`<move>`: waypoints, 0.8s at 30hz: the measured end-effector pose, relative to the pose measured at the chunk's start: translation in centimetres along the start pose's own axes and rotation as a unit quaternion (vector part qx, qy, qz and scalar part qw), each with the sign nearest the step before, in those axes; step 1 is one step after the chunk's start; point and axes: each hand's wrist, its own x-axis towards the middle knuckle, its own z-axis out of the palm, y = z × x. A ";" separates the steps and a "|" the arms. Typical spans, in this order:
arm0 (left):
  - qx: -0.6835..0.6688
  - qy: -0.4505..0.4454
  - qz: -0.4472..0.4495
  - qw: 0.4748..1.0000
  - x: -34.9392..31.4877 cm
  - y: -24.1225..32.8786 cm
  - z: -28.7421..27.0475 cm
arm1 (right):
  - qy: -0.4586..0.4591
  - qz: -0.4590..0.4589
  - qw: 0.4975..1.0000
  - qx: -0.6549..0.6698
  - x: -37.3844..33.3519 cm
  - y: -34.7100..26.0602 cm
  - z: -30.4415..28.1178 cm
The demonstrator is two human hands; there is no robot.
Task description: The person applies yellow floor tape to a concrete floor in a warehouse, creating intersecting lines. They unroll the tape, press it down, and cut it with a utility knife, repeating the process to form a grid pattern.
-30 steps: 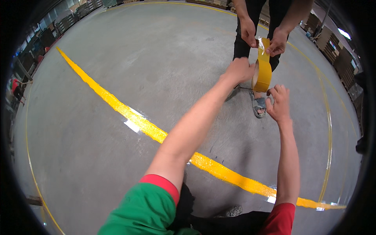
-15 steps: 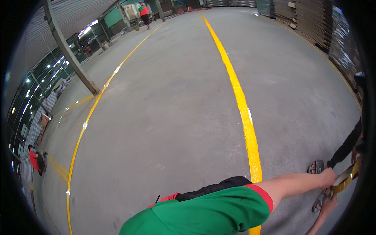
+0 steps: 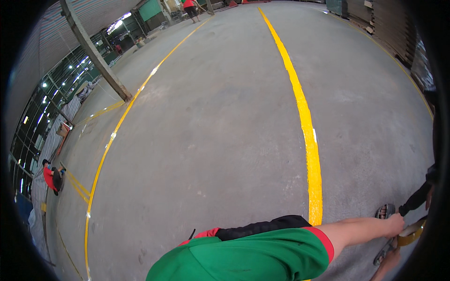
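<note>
Across the bottom stretches my left arm in a green sleeve [image 3: 253, 255] with a red cuff, reaching to the lower right. At its end, my left hand [image 3: 395, 225] is closed at the near side of a roll of yellow tape [image 3: 413, 235]. Below it, my right hand [image 3: 392, 258] comes up from the lower edge, its fingers closed at the roll's underside. Part of the roll and some fingertips are lost against the dark rim. Beside my hands are another person's dark-clothed limb [image 3: 415, 199] and sandalled feet, one sandal [image 3: 386, 210] plainly showing.
A broad yellow line [image 3: 302, 107] runs along the grey concrete floor; a thinner one [image 3: 107, 152] lies left, near a leaning post [image 3: 96, 51]. A person in red [image 3: 52, 178] crouches far left; another [image 3: 190, 8] stands at the back. Stacked brown sheets [image 3: 391, 28] line the right.
The view has turned slightly, so the floor lines sit further right. My hands and the tape roll appear a little lower. The person at the back has shifted stance, legs now apart.
</note>
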 end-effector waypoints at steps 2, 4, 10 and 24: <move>-0.007 -0.014 0.001 1.000 -0.2 -0.4 0.1 | -0.002 0.013 0.998 0.057 -0.2 -0.6 0.1; -0.009 -0.041 0.009 0.999 -0.3 -0.9 0.4 | -0.019 0.020 1.000 0.015 -0.5 -1.6 -0.1; -0.071 0.004 -0.055 0.996 -0.9 -0.5 1.7 | 0.053 -0.045 0.995 0.077 -3.1 -7.2 -3.0; -0.067 -0.079 0.037 0.994 -2.9 -0.3 -0.8 | 0.070 -0.006 0.992 -0.102 -4.8 -10.3 -5.9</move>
